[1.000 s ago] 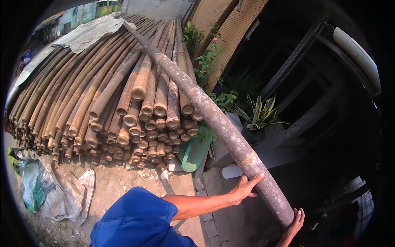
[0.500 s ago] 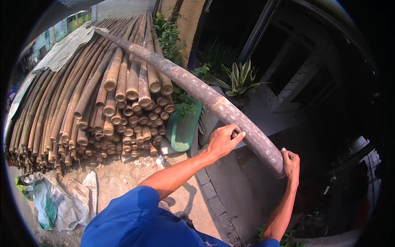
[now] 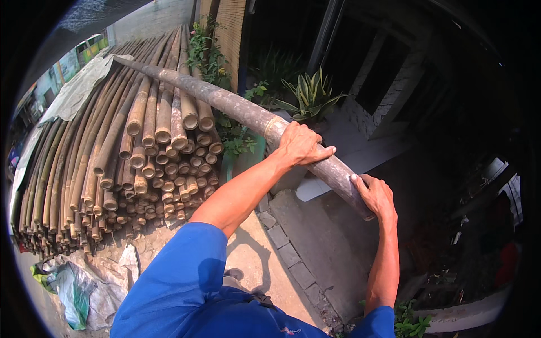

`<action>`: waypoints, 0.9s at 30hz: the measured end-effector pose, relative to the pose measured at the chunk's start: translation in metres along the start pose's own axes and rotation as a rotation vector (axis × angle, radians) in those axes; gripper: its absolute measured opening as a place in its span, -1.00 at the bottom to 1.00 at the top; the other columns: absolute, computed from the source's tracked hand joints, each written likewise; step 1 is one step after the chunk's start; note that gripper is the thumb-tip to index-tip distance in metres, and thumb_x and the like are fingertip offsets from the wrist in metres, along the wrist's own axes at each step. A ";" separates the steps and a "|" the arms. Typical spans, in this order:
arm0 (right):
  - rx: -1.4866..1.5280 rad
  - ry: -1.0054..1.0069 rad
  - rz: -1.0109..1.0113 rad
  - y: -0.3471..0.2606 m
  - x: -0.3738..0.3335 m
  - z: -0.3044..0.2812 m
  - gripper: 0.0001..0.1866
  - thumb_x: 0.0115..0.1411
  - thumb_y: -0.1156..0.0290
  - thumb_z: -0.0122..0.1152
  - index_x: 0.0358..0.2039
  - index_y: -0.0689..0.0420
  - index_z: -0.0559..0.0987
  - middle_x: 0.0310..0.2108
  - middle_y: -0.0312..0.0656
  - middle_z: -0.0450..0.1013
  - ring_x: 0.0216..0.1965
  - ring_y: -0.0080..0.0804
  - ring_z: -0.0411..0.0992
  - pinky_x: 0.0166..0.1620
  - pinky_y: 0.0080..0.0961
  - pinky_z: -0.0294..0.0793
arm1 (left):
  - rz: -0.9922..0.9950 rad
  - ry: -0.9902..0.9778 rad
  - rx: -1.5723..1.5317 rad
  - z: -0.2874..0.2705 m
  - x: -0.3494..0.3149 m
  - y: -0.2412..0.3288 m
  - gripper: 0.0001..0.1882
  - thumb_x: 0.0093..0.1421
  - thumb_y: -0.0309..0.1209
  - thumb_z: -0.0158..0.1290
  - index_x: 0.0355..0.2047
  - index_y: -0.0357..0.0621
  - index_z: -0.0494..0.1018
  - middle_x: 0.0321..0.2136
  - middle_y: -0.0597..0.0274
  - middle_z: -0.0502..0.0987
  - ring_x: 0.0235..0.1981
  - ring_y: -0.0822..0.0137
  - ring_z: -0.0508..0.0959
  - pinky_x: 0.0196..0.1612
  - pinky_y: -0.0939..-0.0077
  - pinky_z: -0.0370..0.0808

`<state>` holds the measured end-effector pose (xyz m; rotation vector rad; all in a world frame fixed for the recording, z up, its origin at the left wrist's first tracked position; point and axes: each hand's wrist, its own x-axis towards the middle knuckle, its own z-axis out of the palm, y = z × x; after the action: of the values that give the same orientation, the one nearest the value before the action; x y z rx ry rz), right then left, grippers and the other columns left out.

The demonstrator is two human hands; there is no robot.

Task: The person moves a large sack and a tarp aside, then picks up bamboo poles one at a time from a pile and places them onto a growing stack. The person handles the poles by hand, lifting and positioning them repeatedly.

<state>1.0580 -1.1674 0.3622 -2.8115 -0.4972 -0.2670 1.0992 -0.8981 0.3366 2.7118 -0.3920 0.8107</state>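
A long, thick bamboo pole [image 3: 228,104], greyish brown with pale blotches, slants from the top of the bamboo stack at the far left down to my hands. My left hand [image 3: 301,145] is wrapped over it from above, just past a pale node ring, with the thumb lying along the near side. Close to the pole's cut near end, my right hand [image 3: 376,194] grips it from the right side, thumb on top. The fingers beneath the pole are hidden. The far end rests near a grey sheet [image 3: 79,90] on the stack.
A large stack of bamboo poles [image 3: 135,121] fills the left, cut ends facing me. Crumpled plastic sacks [image 3: 84,287] lie on the ground nearby. Beyond the pole stands a snake plant [image 3: 309,98]. A row of paving blocks [image 3: 288,248] edges the dark floor.
The pole's near end and both hands have shifted up and left in view. My left hand has gone from a pinch at the pole's side to a wrap over its top.
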 end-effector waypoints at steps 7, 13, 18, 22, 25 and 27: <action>0.269 -0.354 0.097 0.040 0.024 0.042 -0.23 0.15 -0.30 0.14 -0.13 0.27 0.68 -0.39 0.10 0.62 -0.28 -0.11 0.63 -0.14 -0.20 0.52 | -0.150 -0.263 -0.142 0.040 0.027 -0.002 -0.24 0.10 0.31 0.01 -0.57 -0.28 0.65 -0.58 -0.18 0.60 -0.42 -0.15 0.65 -0.23 0.08 0.56; 0.481 -0.478 0.099 0.061 0.024 0.066 -0.29 0.12 -0.24 0.23 -0.23 0.30 0.68 -0.47 0.02 0.61 -0.41 -0.22 0.59 -0.24 -0.27 0.51 | -0.209 -0.129 -0.197 0.057 0.018 -0.005 -0.29 0.11 0.24 0.05 -0.63 -0.26 0.63 -0.66 -0.16 0.55 -0.51 -0.16 0.61 -0.32 0.05 0.55; 0.438 -0.436 0.039 0.046 0.002 0.056 -0.28 0.02 -0.19 0.35 -0.20 0.33 0.67 -0.46 0.05 0.61 -0.41 -0.21 0.62 -0.24 -0.29 0.52 | -0.164 -0.175 -0.181 0.048 0.010 -0.005 -0.34 0.07 0.21 0.11 -0.60 -0.26 0.62 -0.62 -0.15 0.57 -0.46 -0.15 0.61 -0.29 0.07 0.54; 0.496 -0.493 0.014 0.034 -0.009 0.052 -0.26 -0.01 -0.17 0.40 -0.14 0.35 0.64 -0.42 0.07 0.62 -0.37 -0.20 0.63 -0.20 -0.29 0.54 | -0.136 -0.194 -0.147 0.042 0.002 -0.006 -0.36 0.02 0.21 0.16 -0.60 -0.25 0.61 -0.61 -0.13 0.57 -0.44 -0.15 0.61 -0.29 0.06 0.53; 0.544 -0.543 0.017 0.028 -0.018 0.053 -0.24 -0.01 -0.12 0.43 -0.09 0.39 0.60 -0.33 0.07 0.62 -0.30 -0.22 0.60 -0.14 -0.32 0.53 | -0.142 -0.235 -0.141 0.038 -0.006 -0.007 -0.36 -0.01 0.21 0.18 -0.60 -0.24 0.62 -0.62 -0.11 0.56 -0.44 -0.14 0.60 -0.29 0.05 0.53; 0.549 -0.592 0.024 0.024 -0.025 0.055 -0.24 0.01 -0.07 0.44 -0.05 0.41 0.57 -0.29 0.00 0.60 -0.26 -0.32 0.56 -0.10 -0.37 0.50 | -0.131 -0.207 -0.144 0.033 -0.015 -0.008 -0.37 -0.02 0.21 0.18 -0.60 -0.24 0.61 -0.62 -0.12 0.56 -0.45 -0.13 0.60 -0.31 0.05 0.52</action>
<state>1.0504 -1.1807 0.2989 -2.3077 -0.5490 0.6315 1.1064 -0.8993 0.3002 2.6598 -0.3000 0.4504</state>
